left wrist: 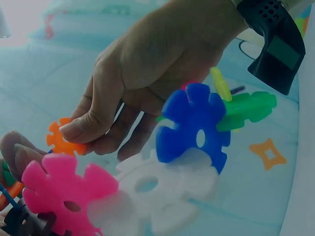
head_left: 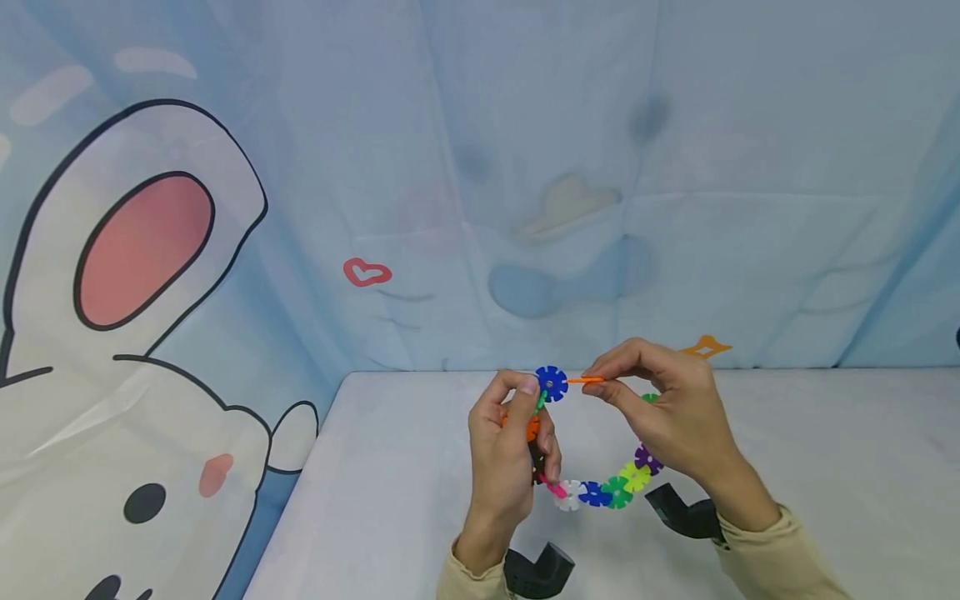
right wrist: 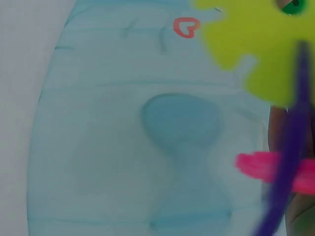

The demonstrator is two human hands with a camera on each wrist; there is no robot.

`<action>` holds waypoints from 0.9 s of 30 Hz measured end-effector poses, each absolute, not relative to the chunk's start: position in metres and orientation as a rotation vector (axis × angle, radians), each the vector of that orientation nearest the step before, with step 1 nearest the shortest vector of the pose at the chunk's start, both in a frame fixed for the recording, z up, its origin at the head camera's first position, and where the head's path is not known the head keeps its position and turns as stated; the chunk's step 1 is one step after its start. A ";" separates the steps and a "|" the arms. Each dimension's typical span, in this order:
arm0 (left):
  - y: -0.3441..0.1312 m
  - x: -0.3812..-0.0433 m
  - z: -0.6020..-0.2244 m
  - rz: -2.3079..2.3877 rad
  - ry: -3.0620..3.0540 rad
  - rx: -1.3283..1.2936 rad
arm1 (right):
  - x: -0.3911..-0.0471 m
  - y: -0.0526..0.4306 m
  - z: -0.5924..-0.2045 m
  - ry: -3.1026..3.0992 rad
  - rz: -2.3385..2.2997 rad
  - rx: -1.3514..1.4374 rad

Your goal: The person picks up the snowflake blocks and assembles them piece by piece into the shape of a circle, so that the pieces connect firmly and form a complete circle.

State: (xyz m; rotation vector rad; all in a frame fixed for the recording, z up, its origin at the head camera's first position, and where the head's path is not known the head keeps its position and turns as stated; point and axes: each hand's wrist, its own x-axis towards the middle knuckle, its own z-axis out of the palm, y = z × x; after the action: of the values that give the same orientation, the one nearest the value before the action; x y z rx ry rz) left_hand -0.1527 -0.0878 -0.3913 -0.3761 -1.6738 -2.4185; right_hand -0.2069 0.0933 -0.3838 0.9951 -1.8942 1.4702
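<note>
A chain of notched plastic snowflake discs hangs in a loop between the hands in the head view. My left hand (head_left: 498, 467) grips its left end, thumb just beside a blue disc (head_left: 552, 383) at the tip. My right hand (head_left: 678, 417) pinches an orange disc (head_left: 583, 380), seen edge-on, with its near edge at the blue disc's rim; whether they interlock I cannot tell. The left wrist view shows the same orange disc (left wrist: 60, 139) between thumb and fingers. White (head_left: 570, 497), green (head_left: 618, 492) and purple discs (head_left: 648, 459) form the loop's lower part.
A white tabletop (head_left: 405, 483) lies beneath the hands. Behind it hangs a light blue cloth (head_left: 300, 167) with a cartoon animal printed at left. Black curved camera mounts (head_left: 538, 571) sit on both wrists, beside beige sleeves.
</note>
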 end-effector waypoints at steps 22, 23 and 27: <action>-0.082 -0.151 -0.390 -2.375 -1.710 -0.412 | -0.203 0.087 -0.380 -1.854 1.281 0.956; -0.082 -0.152 -0.391 -2.367 -1.712 -0.415 | -0.203 0.086 -0.381 -1.846 1.269 0.954; -0.084 -0.153 -0.393 -2.352 -1.728 -0.427 | -0.202 0.089 -0.380 -1.887 1.271 0.966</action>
State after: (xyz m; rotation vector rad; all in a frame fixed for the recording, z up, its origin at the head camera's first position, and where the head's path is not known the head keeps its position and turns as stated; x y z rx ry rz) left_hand -0.1531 -0.0843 -0.3926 -0.4270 -1.7285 -2.3515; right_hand -0.2024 0.0890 -0.3799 0.9657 -1.8867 1.2706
